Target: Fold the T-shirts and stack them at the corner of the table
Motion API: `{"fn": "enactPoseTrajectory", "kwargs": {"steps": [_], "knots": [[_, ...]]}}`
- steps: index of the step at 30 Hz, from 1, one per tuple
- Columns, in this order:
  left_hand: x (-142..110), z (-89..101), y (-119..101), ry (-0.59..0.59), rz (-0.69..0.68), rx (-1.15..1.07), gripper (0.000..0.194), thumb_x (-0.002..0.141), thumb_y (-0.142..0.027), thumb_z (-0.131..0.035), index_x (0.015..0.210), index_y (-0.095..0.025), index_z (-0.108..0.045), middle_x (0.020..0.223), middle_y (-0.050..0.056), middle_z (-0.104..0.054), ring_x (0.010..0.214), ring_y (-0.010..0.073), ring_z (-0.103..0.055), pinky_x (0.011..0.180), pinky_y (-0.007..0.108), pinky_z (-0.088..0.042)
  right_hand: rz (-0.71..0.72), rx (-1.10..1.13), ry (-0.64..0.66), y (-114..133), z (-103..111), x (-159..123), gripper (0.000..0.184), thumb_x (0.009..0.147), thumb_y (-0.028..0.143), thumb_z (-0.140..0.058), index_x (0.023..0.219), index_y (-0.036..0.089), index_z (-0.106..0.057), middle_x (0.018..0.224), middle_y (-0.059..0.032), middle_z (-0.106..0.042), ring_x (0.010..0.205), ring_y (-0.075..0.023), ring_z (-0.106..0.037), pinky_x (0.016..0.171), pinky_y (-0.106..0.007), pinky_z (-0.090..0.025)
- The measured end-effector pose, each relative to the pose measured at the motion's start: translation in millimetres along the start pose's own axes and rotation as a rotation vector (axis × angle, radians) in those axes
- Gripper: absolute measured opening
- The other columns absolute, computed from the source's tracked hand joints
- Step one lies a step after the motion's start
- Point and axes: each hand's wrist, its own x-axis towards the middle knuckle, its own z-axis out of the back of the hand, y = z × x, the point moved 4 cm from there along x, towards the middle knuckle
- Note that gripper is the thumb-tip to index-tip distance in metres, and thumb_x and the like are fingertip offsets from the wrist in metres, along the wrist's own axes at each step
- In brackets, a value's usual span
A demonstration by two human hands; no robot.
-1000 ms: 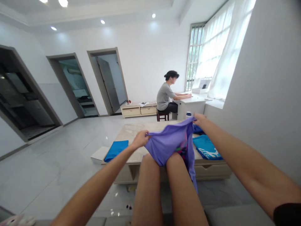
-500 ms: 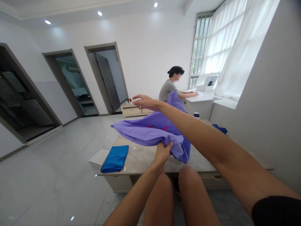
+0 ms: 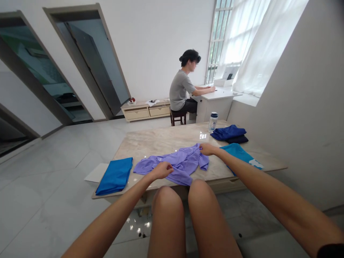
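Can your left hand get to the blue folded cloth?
Probably yes: the left hand is on the purple garment, and the folded blue cloth lies just past its sleeve on the same marble tabletop, with nothing tall between.

Near the middle, a lavender shirt (image 3: 172, 163) lies on a cream marble tabletop (image 3: 161, 139) with beige veining. To its left is a bright blue cloth (image 3: 115, 175); to its right, a turquoise shirt (image 3: 238, 152) with a white print. Farther right sits a navy garment (image 3: 228, 132). Beyond, a seated person (image 3: 182, 86) wears a grey T-shirt (image 3: 178, 91).
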Motion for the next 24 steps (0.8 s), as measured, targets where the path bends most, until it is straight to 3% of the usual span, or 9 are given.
{"fn": "enactPoseTrajectory", "kwargs": {"steps": [2,6,11,15,19,21,24], "knots": [[18.4,10.6,8.3,-0.161,0.005,0.089,0.011,0.087,-0.03,-0.071,0.09,-0.023,-0.079,0.098,0.009,-0.084,0.102,0.0292,-0.077,0.098,0.039,-0.058,-0.076,-0.007,-0.032,-25.2,-18.1,5.0,0.031,0.083,0.013,-0.068,0.111,0.015,-0.08,0.118,-0.0202,-0.081,0.12,-0.037,-0.075,0.102,-0.042,-0.056],[70.6,9.3,23.9,-0.249,0.065,0.098,0.018,0.095,-0.029,-0.063,0.104,-0.02,-0.076,0.112,0.012,-0.083,0.109,0.0271,-0.076,0.1,0.037,-0.056,-0.222,0.008,-0.116,-68.9,-45.1,28.9,0.03,0.092,0.015,-0.063,0.118,0.015,-0.077,0.124,-0.0213,-0.078,0.125,-0.0357,-0.073,0.102,-0.039,-0.054],[153.9,-14.9,39.5,-0.262,0.144,0.099,0.033,0.097,-0.047,-0.067,0.115,-0.019,-0.072,0.12,0.015,-0.081,0.114,0.028,-0.075,0.096,0.034,-0.055,-0.317,0.036,-0.194,-112.9,-69.7,78.8,0.034,0.101,0.023,-0.058,0.133,0.015,-0.068,0.135,-0.0197,-0.072,0.134,-0.0319,-0.065,0.11,-0.036,-0.048],[201.5,-35.2,50.2,-0.198,0.23,0.193,0.05,0.085,-0.063,-0.079,0.113,-0.021,-0.073,0.129,0.017,-0.079,0.127,0.0359,-0.07,0.1,0.039,-0.052,-0.395,0.079,-0.259,-130.0,-81.4,116.3,0.052,0.098,0.049,-0.068,0.142,0.021,-0.061,0.148,-0.0214,-0.058,0.14,-0.0397,-0.054,0.114,-0.047,-0.044],[215.2,-36.1,51.5,-0.21,0.097,0.211,0.032,0.087,-0.049,-0.08,0.106,-0.024,-0.077,0.123,0.012,-0.08,0.121,0.0335,-0.07,0.101,0.041,-0.051,-0.292,0.113,-0.278,-125.8,-80.7,141.2,0.04,0.096,0.05,-0.07,0.125,0.024,-0.069,0.149,-0.0187,-0.055,0.14,-0.0416,-0.049,0.116,-0.053,-0.039],[209.3,-28.5,49.5,-0.27,-0.01,0.165,0.021,0.091,-0.04,-0.074,0.103,-0.023,-0.078,0.114,0.01,-0.081,0.112,0.0295,-0.072,0.1,0.039,-0.052,-0.209,0.166,-0.312,-120.6,-76.9,142.1,0.03,0.099,0.046,-0.064,0.116,0.023,-0.068,0.137,-0.0164,-0.065,0.132,-0.0374,-0.055,0.113,-0.05,-0.041],[186.5,-6.9,44.7,-0.405,-0.067,0.112,0.017,0.094,-0.037,-0.069,0.097,-0.024,-0.08,0.105,0.009,-0.083,0.104,0.0285,-0.074,0.101,0.04,-0.054,-0.069,0.298,-0.377,-106.8,-63.8,125.1,0.022,0.103,0.043,-0.053,0.112,0.023,-0.06,0.112,-0.0115,-0.074,0.108,-0.0305,-0.065,0.102,-0.042,-0.047]]}}
